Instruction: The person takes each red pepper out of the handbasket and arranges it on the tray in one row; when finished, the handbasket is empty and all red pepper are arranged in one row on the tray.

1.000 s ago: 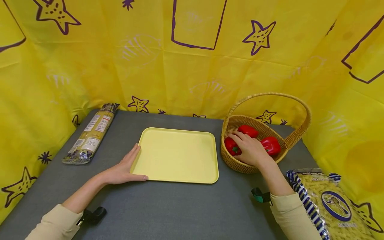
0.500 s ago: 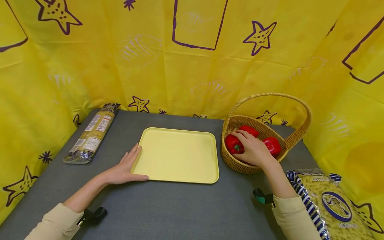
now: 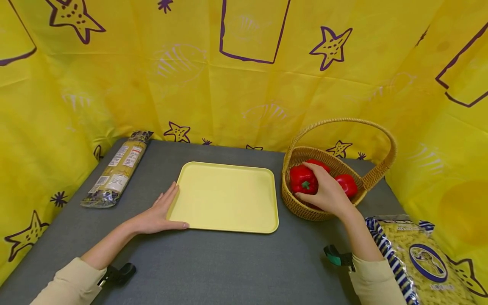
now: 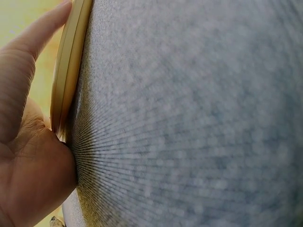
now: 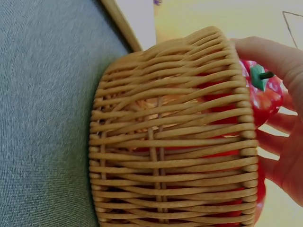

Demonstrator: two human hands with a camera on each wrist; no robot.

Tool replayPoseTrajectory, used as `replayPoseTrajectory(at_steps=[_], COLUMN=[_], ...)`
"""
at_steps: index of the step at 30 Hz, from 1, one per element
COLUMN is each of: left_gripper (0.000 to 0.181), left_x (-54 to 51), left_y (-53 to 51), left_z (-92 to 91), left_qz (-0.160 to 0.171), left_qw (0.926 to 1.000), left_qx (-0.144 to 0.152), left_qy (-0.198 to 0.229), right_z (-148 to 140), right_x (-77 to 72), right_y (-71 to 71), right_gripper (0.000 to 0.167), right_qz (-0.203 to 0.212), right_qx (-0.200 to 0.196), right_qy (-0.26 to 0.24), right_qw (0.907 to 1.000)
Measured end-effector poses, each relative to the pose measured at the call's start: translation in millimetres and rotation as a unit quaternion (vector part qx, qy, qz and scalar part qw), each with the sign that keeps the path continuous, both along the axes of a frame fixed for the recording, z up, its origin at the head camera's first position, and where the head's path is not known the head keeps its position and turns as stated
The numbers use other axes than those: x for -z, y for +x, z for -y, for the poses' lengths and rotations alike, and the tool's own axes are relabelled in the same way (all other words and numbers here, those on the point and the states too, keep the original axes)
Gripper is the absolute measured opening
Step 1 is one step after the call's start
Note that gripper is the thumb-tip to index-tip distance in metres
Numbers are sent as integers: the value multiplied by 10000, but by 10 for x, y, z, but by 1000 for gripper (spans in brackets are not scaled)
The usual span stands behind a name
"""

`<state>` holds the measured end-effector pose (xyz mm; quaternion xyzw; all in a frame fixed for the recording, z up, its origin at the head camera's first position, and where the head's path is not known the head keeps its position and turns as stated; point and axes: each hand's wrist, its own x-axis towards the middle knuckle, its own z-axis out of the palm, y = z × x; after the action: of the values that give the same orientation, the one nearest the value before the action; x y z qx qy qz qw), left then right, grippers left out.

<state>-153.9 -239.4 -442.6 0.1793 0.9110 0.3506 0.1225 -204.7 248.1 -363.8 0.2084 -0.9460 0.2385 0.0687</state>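
In the head view, a pale yellow tray [image 3: 225, 198] lies flat on the grey table. My left hand [image 3: 158, 216] rests at its lower left corner, fingers along the left edge and thumb on the front rim; the left wrist view shows the hand [image 4: 28, 156] against the tray rim [image 4: 71, 66]. At the right, my right hand [image 3: 325, 190] grips a red pepper [image 3: 303, 180] with a green stem, inside the wicker basket [image 3: 305, 212]. Another red pepper [image 3: 347, 185] and one [image 3: 319, 163] partly behind the fingers lie there. The right wrist view shows the gripped pepper [image 5: 267, 101] at the basket rim.
A long pasta packet [image 3: 118, 169] lies at the left of the table. At the right front lies a large bag of short pasta [image 3: 427, 258], near my right forearm. The basket's handle [image 3: 343, 120] arches up behind. Yellow patterned cloth surrounds the table.
The gripped pepper has risen slightly and moved a little right within the basket, turning its stem into view. My right hand has moved slightly right with it. The left hand and tray have stayed put.
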Motion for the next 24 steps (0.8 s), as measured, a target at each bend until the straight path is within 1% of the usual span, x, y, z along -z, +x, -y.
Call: replayPoseTrajectory(at_steps=[5,10,17,21,24], left_gripper=[121,124,124,124,124], left_x=[6,1,-4,5,27], left_y=[-7,-12,-10,-16,-23], left_z=[3,1,8,13,13], left_qz=[8,1,2,-30,-74], left_qw=[10000,10000,9999,9999,9999], left_qx=[-31,-78,-98,-83,-67], left_qy=[-2,46,87,111,124], right_z=[16,58,192,298,392], right_x=[-60,-147,-256,-278,-262], right_y=[76,155,228,247,250], right_gripper=[90,88,86,86,85], right_qz=[74,15,-19,199,469], right_qx=[59,26,-237,-426,-555], right_qy=[-404,-611,-932,-1107,-1239], right_qw=[9991,9981,9954,9927,9896])
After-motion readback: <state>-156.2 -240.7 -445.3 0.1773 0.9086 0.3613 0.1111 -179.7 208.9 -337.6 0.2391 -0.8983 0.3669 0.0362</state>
